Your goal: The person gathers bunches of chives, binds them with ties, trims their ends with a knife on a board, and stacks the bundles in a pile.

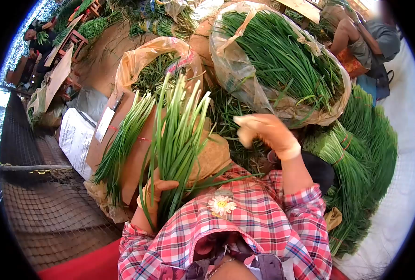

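Observation:
My left hand (158, 192) is wrapped round the lower part of a loose bunch of long green stalks (177, 130), their pale ends pointing up and away from me. Left of it, a smaller green bunch (128, 135) lies on a brown cardboard sheet (136, 163), beside a knife (117, 101). My right hand (266, 133) is raised to the right of the stalks, blurred by motion, its fingers stretched out with nothing visible in them. Beyond it stands a big plastic bag (268, 95) full of green stalks.
Tied green bundles (357, 172) are piled at the right on a white sheet (396, 205). A smaller plastic bag (154, 49) holds trimmings. Black netting (53, 210) covers the left side. One person (371, 42) sits at the upper right, another (42, 42) at the upper left.

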The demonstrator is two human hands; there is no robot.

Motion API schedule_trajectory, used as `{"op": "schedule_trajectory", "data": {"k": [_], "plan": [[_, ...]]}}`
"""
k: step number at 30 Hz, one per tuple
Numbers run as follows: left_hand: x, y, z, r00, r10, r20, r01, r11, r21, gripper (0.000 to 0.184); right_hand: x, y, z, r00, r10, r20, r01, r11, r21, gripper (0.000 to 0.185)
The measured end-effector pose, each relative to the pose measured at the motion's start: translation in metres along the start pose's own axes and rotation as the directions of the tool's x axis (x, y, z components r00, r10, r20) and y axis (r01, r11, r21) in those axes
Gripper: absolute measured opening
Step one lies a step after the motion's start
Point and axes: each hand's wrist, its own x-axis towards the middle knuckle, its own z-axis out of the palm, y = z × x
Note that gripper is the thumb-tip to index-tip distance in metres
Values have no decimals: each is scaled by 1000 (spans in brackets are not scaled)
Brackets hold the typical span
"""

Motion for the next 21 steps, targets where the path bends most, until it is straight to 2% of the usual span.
{"op": "schedule_trajectory", "data": {"k": [1,3,4,5,7,9,10,11,12,13,14,15,16,17,18,19,20,21], "plan": [[-3,8,5,999,-38,-25,36,997,-75,77,0,23,-8,927,10,-376,-249,766,-593,38],[-1,3,3,1000,10,-17,-11,995,-97,76,-9,50,-12,859,248,-449,-492,645,-585,50],[-4,7,7,1000,9,30,-6,994,-112,76,-4,60,-1,868,349,-354,-318,937,145,53],[-5,13,7,997,13,77,-4,993,-117,76,1,63,4,891,335,-306,-285,938,196,55],[-3,21,9,996,43,81,-40,998,-41,77,12,69,16,951,287,-112,-186,824,535,63],[2,26,23,995,103,12,-103,995,-7,74,33,60,34,964,265,-25,-197,774,601,82],[8,21,20,997,74,-2,-73,997,36,82,41,51,44,994,108,15,-98,830,548,95],[14,18,23,997,76,1,-76,996,38,82,48,33,58,1000,0,9,-5,838,545,100],[21,16,29,942,336,0,-303,848,436,85,52,34,63,1000,-12,-19,20,833,552,99],[26,20,41,825,556,103,-432,503,749,89,55,35,69,999,-26,-45,46,828,558,98],[20,29,59,931,363,-41,-149,482,863,92,57,41,73,997,-44,-67,73,838,541,97],[25,26,63,928,372,-34,-159,476,865,92,57,50,75,994,-63,-91,102,848,520,95],[30,19,65,961,272,-56,-51,369,928,97,53,56,77,991,40,-130,43,816,576,83],[32,17,65,973,221,-71,-2,311,950,99,52,59,75,990,37,-134,47,821,570,83],[34,15,65,982,170,-86,42,247,968,102,51,58,76,978,108,-180,23,796,605,76],[32,20,61,998,69,13,-46,506,861,104,49,57,77,958,180,-223,5,767,642,70],[26,36,56,970,120,212,-243,537,808,104,47,52,75,959,199,-201,-2,716,699,63],[18,53,51,901,167,401,-420,568,708,105,46,50,71,960,192,-206,4,721,693,63]]}}
